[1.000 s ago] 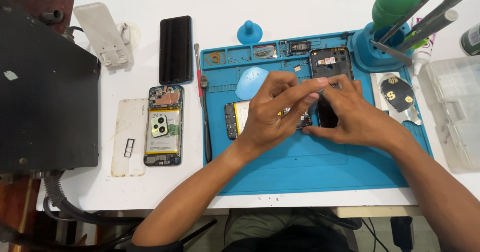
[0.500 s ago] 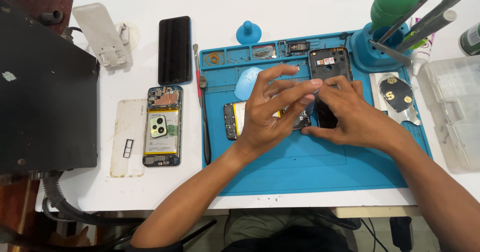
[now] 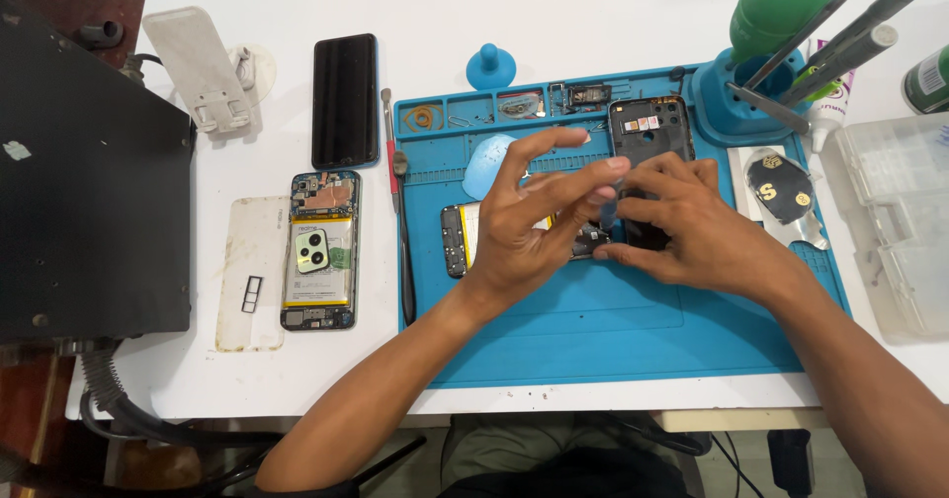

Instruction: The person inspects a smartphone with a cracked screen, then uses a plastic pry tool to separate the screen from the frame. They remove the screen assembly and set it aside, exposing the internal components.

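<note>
An opened phone [image 3: 457, 239] with a yellow-edged battery lies across the blue repair mat [image 3: 593, 330], mostly hidden under my hands. My left hand [image 3: 529, 221] rests over its middle, fingers spread, fingertips meeting my right hand. My right hand [image 3: 687, 226] pinches at the phone's right end, beside a black back cover [image 3: 647, 127] that lies just behind it. What sits between my fingertips is hidden.
A second opened phone [image 3: 318, 251] with a green camera block lies left of the mat, beside a clear case [image 3: 252, 271] and a black phone [image 3: 345, 100]. A screwdriver [image 3: 399, 211] lies along the mat's left edge. Tool stand [image 3: 751, 93], clear plastic boxes [image 3: 900, 221] at right; black box [image 3: 89, 182] at left.
My left fingers have spread and lifted slightly over the phone. Both hands stay in the same place.
</note>
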